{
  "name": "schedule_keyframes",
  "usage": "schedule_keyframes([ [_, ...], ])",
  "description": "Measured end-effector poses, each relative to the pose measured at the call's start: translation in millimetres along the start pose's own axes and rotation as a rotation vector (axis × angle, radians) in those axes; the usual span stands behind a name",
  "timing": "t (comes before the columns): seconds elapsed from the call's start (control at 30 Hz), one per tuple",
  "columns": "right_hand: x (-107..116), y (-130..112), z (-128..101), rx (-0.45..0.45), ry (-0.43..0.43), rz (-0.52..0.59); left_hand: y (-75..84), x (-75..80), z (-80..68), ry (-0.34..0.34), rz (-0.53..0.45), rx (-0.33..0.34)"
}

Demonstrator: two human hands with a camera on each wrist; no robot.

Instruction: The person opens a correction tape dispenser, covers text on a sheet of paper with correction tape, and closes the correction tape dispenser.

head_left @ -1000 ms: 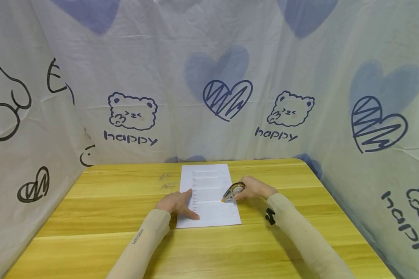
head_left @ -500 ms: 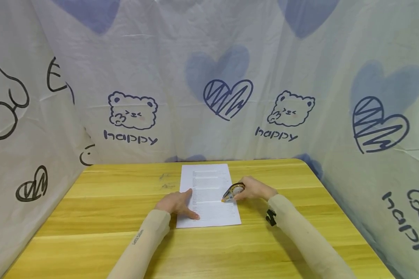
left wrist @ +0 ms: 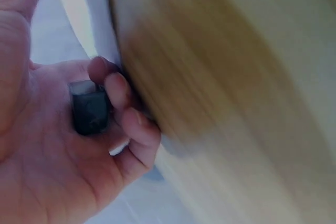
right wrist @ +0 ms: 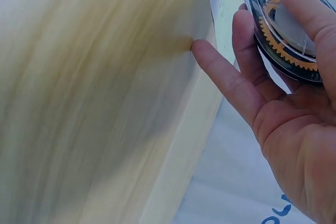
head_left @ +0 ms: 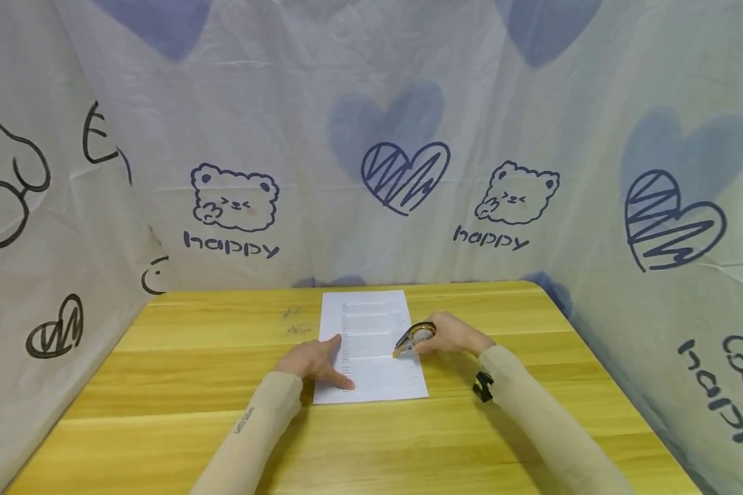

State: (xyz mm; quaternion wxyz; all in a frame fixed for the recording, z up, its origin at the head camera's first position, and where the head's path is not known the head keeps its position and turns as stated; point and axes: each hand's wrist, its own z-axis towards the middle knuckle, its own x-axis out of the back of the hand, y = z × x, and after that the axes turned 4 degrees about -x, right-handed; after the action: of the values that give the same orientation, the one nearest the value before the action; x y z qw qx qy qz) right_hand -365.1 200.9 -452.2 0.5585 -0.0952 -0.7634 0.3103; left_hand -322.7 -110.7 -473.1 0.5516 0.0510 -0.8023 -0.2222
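White printed sheet (head_left: 371, 347) lies on the wooden table (head_left: 161, 385), pinned under the flat left hand (head_left: 314, 361); right hand (head_left: 452, 335) grips a correction tape dispenser (head_left: 413, 339), tip touching paper.

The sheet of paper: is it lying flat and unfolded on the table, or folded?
Flat and unfolded. The sheet of paper lies spread on the table; the left hand rests on its left edge, and no crease or raised corner shows.
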Motion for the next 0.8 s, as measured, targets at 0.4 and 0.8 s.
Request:
schedule_keyframes([
  [0.4,-4,4,-4,-0.007,0.036,0.127,-7.9,11.0,-4.3,0.036,-0.194,-0.082],
  [0.8,-13,-10,2,0.033,0.113,0.144,-5.5,17.5,-1.1,0.281,-0.186,-0.172],
])
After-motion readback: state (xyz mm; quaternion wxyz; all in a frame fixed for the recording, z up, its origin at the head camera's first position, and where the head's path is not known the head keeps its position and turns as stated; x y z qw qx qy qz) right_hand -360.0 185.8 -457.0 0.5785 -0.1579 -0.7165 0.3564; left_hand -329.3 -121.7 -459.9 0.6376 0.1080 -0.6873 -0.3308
